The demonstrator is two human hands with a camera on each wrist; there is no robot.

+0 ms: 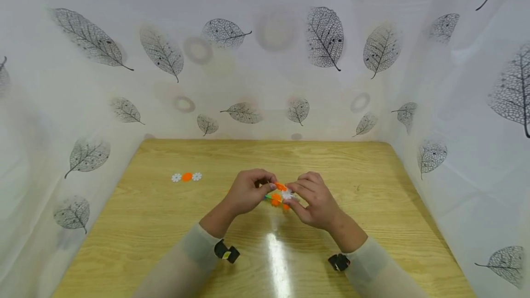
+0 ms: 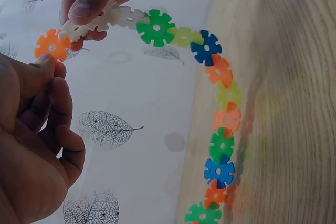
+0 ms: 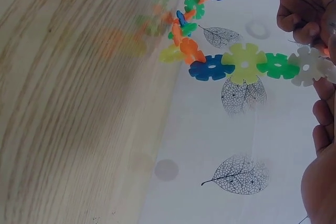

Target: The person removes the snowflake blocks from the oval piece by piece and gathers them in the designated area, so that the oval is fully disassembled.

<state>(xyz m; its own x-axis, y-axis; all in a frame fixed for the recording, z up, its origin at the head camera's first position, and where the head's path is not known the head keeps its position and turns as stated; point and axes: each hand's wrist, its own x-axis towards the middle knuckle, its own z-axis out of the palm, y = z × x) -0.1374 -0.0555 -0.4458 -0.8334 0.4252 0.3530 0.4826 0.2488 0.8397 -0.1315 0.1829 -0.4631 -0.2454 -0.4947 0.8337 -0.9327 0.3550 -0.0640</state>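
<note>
Over the middle of the desk (image 1: 372, 174), the left hand (image 1: 246, 193) pinches an orange notched disc (image 2: 52, 42) touching the white end of an interlocking disc chain (image 2: 156, 28), which the right hand (image 1: 312, 200) pinches; three flower-shaped discs (image 1: 187, 176) lie at ten o'clock.

Head view's looking forward and down at the wood-grain table (image 1: 132, 224) from farther back; both wrist views are peering across it up close (tipped sideways, lol), sharing the notched-disc chain (image 2: 223, 78) and leaf-print curtain (image 1: 265, 75).

You've got smooth plastic discs (image 2: 149, 29) there, your wood-grained table (image 1: 174, 215) throws a glossy glare, and the hazy curtain (image 1: 265, 79) looks matt, possibly cloth.
</note>
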